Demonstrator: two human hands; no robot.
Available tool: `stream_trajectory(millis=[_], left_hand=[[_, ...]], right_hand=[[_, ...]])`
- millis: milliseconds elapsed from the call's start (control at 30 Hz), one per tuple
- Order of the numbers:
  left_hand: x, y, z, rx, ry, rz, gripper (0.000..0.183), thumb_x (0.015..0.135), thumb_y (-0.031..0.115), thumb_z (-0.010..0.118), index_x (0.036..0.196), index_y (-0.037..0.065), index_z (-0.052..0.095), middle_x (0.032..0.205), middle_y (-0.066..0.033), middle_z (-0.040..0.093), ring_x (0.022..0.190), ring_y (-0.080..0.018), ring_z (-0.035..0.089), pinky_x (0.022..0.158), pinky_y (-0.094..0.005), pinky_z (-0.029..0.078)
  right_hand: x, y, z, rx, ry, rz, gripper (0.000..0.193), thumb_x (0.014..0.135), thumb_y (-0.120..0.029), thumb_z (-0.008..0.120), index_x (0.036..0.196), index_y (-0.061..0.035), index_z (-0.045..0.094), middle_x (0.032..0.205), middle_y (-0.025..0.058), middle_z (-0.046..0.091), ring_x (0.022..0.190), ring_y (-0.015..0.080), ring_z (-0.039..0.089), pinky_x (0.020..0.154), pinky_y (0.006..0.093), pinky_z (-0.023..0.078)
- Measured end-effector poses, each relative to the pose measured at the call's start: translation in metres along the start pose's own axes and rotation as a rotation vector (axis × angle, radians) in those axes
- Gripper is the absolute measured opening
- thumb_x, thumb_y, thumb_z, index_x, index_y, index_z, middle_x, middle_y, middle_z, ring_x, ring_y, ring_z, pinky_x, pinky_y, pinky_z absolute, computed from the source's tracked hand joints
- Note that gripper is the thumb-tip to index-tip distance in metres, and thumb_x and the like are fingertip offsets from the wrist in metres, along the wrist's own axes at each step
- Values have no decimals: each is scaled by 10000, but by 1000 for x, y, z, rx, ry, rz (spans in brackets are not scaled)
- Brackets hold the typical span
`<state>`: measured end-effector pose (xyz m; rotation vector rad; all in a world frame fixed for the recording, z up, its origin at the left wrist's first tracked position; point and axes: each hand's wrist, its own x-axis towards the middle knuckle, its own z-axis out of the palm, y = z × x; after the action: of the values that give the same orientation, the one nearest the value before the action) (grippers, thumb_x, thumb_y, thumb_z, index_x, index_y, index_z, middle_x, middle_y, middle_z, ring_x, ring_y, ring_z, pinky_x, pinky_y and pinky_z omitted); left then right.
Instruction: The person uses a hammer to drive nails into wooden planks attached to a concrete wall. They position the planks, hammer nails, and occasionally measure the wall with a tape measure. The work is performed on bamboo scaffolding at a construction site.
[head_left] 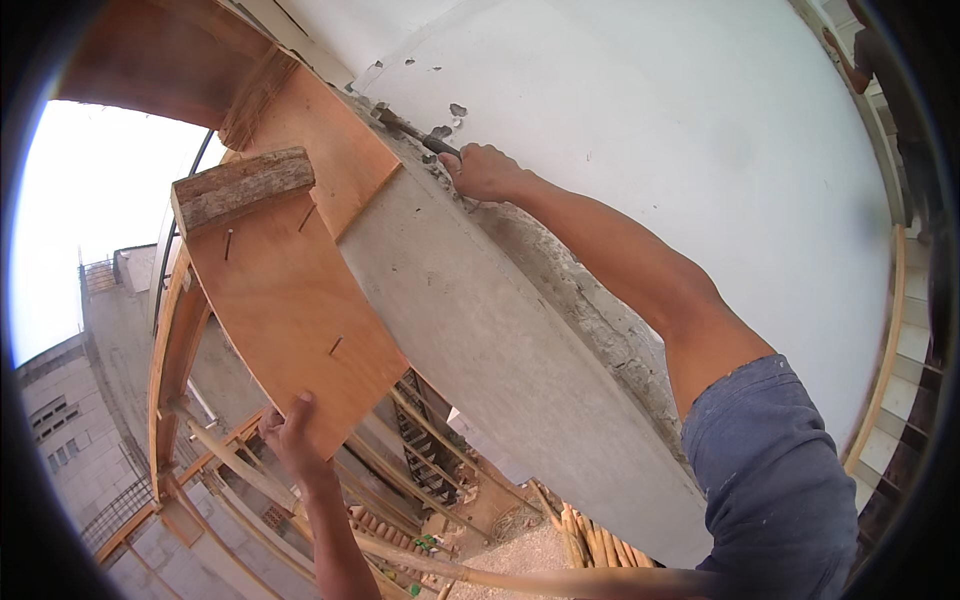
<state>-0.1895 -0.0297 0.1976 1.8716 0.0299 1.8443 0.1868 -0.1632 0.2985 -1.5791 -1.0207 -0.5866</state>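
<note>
My left hand grips the lower edge of an orange-brown plywood panel, its thumb on the face. Several nails stick out of the panel, and a rough wooden batten runs across its upper end. My right hand is closed around the dark handle of a hammer. The hammer's head lies by the chipped top edge of a grey concrete beam, against the white wall. Another plywood board covers part of the beam behind the panel.
A white wall with small chipped spots rises on the right. Wooden poles and curved formwork stand at lower left. Far below, the ground holds stacked poles. Another person stands at the far right edge.
</note>
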Motion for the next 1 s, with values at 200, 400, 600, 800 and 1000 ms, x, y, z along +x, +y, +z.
stream_trajectory(millis=[200, 400, 600, 800, 1000], left_hand=[[-2, 2, 1, -18, 24, 17, 393, 731, 179, 721, 1026, -70, 647, 891, -124, 662, 749, -205, 644, 684, -310, 523], [-6, 5, 5, -31, 29, 6, 364, 742, 175, 713, 1012, -61, 649, 898, -110, 656, 767, -190, 625, 715, -301, 503], [-9, 5, 5, -7, 184, -17, 329, 749, 172, 697, 982, -56, 655, 903, -81, 642, 821, -164, 593, 765, -288, 464], [-4, 5, 4, -35, 17, -28, 335, 740, 170, 704, 981, -57, 656, 888, -74, 634, 811, -159, 588, 765, -286, 462], [-2, 1, 1, 10, 37, -28, 346, 736, 180, 708, 986, -54, 657, 881, -78, 630, 799, -163, 580, 773, -290, 463]], right_hand=[[2, 9, -31, 587, 143, -76, 561, 1049, -515, 378, 807, -31, 525, 569, 26, 467, 451, 148, 511, 410, 335, 438], [3, -47, -58, 1012, 1001, -832, 489, 1048, -418, 455, 813, 6, 524, 666, 172, 613, 568, 317, 583, 572, 446, 470], [9, 8, -5, 198, 13, -15, 585, 1039, -498, 396, 855, 16, 606, 729, 184, 672, 620, 318, 654, 623, 437, 545], [6, -25, -54, 510, 572, -344, 567, 1043, -479, 410, 834, 21, 579, 642, 178, 597, 620, 315, 619, 598, 425, 497], [6, -31, -14, 600, 568, -264, 548, 1039, -470, 426, 867, 30, 571, 757, 209, 653, 706, 367, 654, 673, 449, 516]])
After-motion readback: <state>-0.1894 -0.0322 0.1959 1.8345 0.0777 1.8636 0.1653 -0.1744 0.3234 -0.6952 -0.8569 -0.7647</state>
